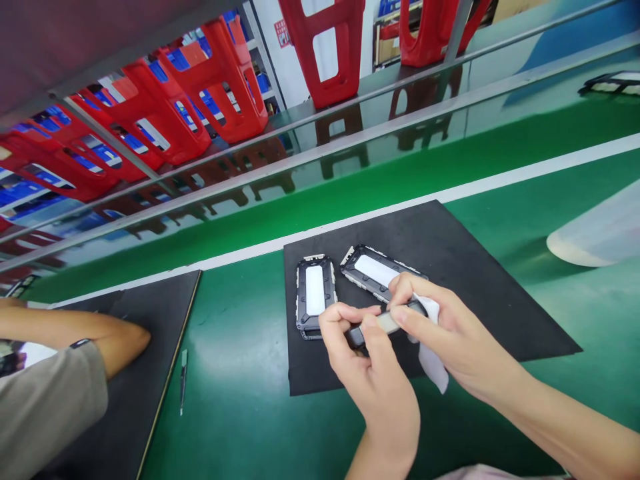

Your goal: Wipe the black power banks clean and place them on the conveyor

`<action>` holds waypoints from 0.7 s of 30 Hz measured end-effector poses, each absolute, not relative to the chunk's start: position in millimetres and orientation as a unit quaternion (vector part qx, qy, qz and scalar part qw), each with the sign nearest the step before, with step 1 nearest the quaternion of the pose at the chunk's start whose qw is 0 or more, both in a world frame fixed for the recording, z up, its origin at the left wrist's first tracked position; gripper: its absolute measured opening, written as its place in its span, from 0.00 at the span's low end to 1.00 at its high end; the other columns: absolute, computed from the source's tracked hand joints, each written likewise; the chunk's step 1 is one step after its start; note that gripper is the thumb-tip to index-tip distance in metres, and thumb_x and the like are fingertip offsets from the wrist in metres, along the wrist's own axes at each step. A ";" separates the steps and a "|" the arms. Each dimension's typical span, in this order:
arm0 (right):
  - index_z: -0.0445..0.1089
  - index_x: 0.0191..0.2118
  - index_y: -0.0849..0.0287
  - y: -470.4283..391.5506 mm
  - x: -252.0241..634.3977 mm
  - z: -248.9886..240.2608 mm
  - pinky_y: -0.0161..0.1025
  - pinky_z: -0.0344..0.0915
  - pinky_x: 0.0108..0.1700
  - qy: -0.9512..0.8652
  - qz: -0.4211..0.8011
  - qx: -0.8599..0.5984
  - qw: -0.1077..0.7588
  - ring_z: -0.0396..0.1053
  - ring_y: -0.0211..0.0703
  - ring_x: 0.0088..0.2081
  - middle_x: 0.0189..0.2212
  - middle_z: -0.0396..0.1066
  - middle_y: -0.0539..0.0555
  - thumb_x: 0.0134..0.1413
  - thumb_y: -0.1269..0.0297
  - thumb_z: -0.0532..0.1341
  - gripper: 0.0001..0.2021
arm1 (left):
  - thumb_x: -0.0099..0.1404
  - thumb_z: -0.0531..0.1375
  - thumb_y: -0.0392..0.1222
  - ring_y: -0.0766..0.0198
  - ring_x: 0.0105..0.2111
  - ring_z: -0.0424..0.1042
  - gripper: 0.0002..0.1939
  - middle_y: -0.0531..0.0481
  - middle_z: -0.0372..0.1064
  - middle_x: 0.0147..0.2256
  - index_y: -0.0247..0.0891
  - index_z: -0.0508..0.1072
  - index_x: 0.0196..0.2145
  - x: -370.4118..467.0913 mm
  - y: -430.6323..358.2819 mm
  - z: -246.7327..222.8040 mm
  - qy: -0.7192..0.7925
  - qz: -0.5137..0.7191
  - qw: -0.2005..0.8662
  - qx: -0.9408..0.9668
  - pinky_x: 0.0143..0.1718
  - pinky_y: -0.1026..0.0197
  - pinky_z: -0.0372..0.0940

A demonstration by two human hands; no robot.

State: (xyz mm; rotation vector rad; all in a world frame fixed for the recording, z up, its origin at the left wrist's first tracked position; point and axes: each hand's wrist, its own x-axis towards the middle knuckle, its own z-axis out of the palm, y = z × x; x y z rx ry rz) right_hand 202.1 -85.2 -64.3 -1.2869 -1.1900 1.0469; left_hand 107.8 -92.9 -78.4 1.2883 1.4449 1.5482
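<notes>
Between both hands is a small dark, elongated device (387, 323) with a light grey face. My left hand (373, 370) grips its left end, thumb on top and fingers curled. My right hand (453, 327) pinches the right end and also has a white cloth (434, 367) hanging from it. Just beyond lie two black, rugged rectangular cases with white centre panels on a black mat (480, 287). The left case (315, 293) lies beside my left fingers. The right case (373, 270) lies at an angle, partly hidden by my right hand.
Tweezers (183, 380) lie on the green table (235, 333) to the left. Another person's arm (75, 340) rests on a second black mat (167, 347). A pale rounded shape (600, 230) juts in at right. Red stools (330, 53) stand beyond a metal rail (295, 160).
</notes>
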 end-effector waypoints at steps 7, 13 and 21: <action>0.58 0.24 0.56 -88.6 198.3 -73.3 0.36 0.52 0.29 -0.496 0.439 -0.521 0.539 0.54 0.38 0.26 0.24 0.55 0.47 0.55 0.59 0.55 0.12 | 0.65 0.51 0.41 0.67 0.33 0.67 0.04 0.55 0.65 0.30 0.42 0.65 0.34 105.9 -92.5 -79.3 0.544 0.600 0.429 0.399 0.33 0.66 0.59; 0.55 0.23 0.56 -86.2 195.6 -73.0 0.37 0.51 0.30 -0.484 0.449 -0.526 0.536 0.52 0.38 0.26 0.23 0.53 0.46 0.54 0.61 0.55 0.12 | 0.66 0.50 0.40 0.67 0.32 0.66 0.07 0.55 0.65 0.30 0.41 0.67 0.33 104.4 -89.5 -80.5 0.545 0.603 0.405 0.419 0.33 0.65 0.58; 0.54 0.22 0.56 -79.7 192.1 -71.8 0.37 0.49 0.29 -0.493 0.417 -0.535 0.545 0.51 0.38 0.25 0.21 0.52 0.46 0.51 0.62 0.54 0.11 | 0.65 0.49 0.36 0.65 0.35 0.68 0.07 0.55 0.71 0.32 0.42 0.65 0.31 106.8 -88.0 -66.7 0.540 0.590 0.438 0.410 0.39 0.62 0.59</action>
